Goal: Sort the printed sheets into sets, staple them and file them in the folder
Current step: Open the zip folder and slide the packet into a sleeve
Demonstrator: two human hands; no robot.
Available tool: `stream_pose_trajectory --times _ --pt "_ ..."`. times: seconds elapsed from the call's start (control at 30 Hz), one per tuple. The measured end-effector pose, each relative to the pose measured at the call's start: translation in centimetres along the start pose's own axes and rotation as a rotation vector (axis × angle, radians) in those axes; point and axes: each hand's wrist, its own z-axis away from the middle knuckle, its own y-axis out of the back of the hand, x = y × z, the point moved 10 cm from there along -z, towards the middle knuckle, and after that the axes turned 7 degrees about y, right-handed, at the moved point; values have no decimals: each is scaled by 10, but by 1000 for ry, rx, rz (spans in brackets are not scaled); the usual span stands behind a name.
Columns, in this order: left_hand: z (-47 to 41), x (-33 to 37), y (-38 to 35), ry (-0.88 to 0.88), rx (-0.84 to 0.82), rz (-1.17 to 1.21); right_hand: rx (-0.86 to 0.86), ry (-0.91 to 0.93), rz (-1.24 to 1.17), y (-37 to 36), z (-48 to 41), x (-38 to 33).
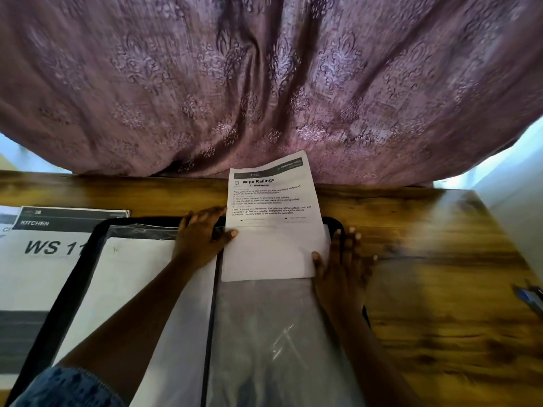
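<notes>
Nearest the camera, a blue knitted sleeve covers the left arm at the lower left corner, and both bare forearms reach forward over an open black folder lying flat on the wooden table. The folder's right half carries a clear plastic pocket that shines with glare; its left half shows a white page under plastic.

Farther in, the 2 hands flank a printed sheet. The left hand lies flat across the folder's spine near the top, fingers spread and nearly straight, with its thumb resting on the sheet's left edge. The right hand lies at the folder's right rim, fingers straight and pointing away, its thumb pressed on the sheet's lower right corner. Neither hand curls round anything.

The sheet, headed "Wipe Railings" under the number 2761, sits upright over the top of the right half, its upper part reaching past the folder's edge onto the table. Its lower part looks hazy, so it may be inside the pocket, but I cannot tell for sure.

To the left, partly under the folder, lie more printed sheets reading "KITCHEN" and "WS 11". At the right edge lies a blurred blue object, perhaps a pen. Beyond the table hangs a patterned purple cloth.
</notes>
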Motion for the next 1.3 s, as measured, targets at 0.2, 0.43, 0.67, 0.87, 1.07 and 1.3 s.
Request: stream_pose_trajectory --times 0.2,0.43,0.67,0.87,1.07,1.3 --pt "0 -1 -3 5 4 -41 189 357 -217 25 -101 -69" --pt "-3 -4 -3 55 7 -52 -330 718 -129 -45 -198 -180" --pt "-4 -5 -4 65 23 -93 -465 599 -181 -73 -245 -174" --pt "-3 -3 0 58 43 -90 -768 527 -415 -55 -248 -173" --pt "-1 -4 1 41 57 -85 -1066 562 -426 -52 -197 -184" --pt "-1 -5 -1 49 48 -80 -1283 614 -290 -60 -132 -180"
